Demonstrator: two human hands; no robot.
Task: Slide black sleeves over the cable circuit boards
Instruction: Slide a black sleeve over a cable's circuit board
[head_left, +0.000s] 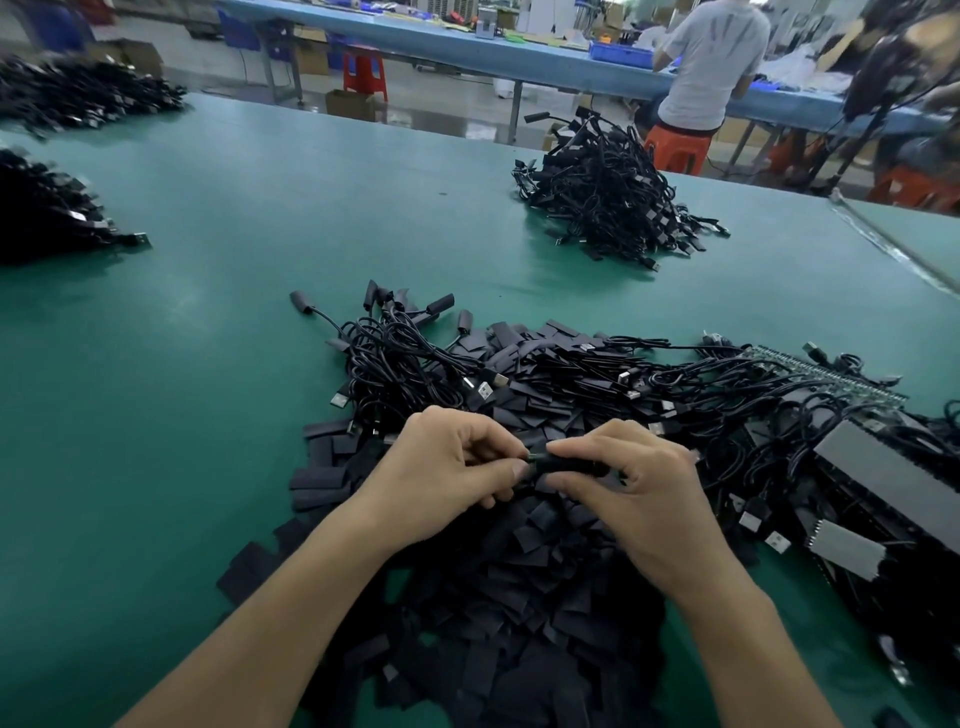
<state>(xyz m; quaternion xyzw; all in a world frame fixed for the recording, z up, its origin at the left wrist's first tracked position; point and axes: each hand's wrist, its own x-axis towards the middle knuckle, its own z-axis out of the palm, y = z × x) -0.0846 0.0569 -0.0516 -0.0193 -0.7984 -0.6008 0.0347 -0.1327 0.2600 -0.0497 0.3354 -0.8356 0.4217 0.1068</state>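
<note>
The black sleeve (569, 464) is held between both hands, just above a big pile of loose sleeves (519, 597) on the green surface (182, 338).

The left hand (441, 467) has its fingers curled. Its thumb and first finger pinch something small and dark at the sleeve's left end. That is likely the cable end with the little board, but too much of it is hidden to be sure.

In the middle, the sleeve lies on its side, almost level. Its long way runs from left to right, and its left mouth points at the left hand.

The right hand (644, 488) pinches the sleeve, thumb below and fingers on top, and covers its right end.

To do this step well, I think the right hand should hold the sleeve softly, so the mouth is not squashed flat. The left hand should keep the board in line with the sleeve. It should push straight in, not at a slant, so no corner catches on the edge. Small pushes look best. The sleeve should end up covering the whole board.

Off to the right lie tangled cables (727, 405).
</note>
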